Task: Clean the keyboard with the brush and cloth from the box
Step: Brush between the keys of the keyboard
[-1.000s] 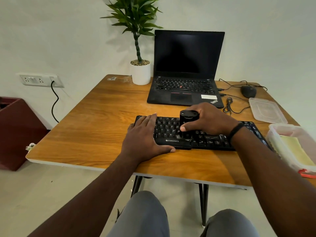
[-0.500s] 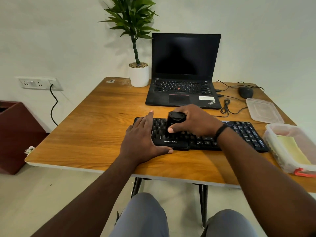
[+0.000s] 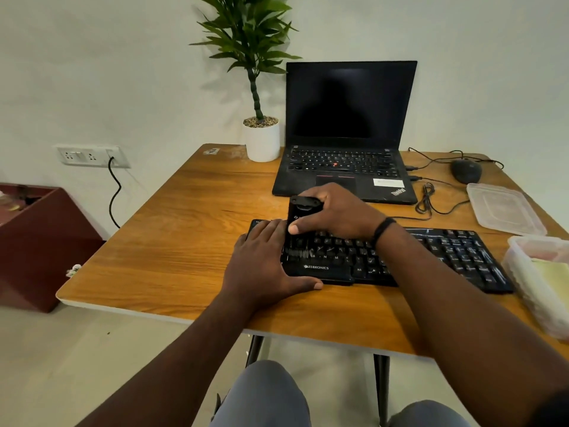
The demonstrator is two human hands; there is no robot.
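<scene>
A black keyboard (image 3: 446, 251) lies across the wooden table (image 3: 184, 235), near its front edge. My right hand (image 3: 335, 211) grips a black brush (image 3: 300, 214) upright, with its bristles down on the keys at the keyboard's left part. My left hand (image 3: 261, 263) lies flat over the keyboard's left end, thumb along the front edge. A clear plastic box (image 3: 523, 272) at the right edge holds a yellow cloth (image 3: 551, 275).
An open black laptop (image 3: 348, 134) stands behind the keyboard, with a potted plant (image 3: 260, 131) to its left. A mouse (image 3: 466, 170), cables and the box's clear lid (image 3: 505, 208) lie at the back right. A dark red bin (image 3: 37, 241) sits on the floor left.
My right hand has carried the brush leftward along the keys, up against the fingers of my left hand. The left hand has stayed in place on the keyboard's left end.
</scene>
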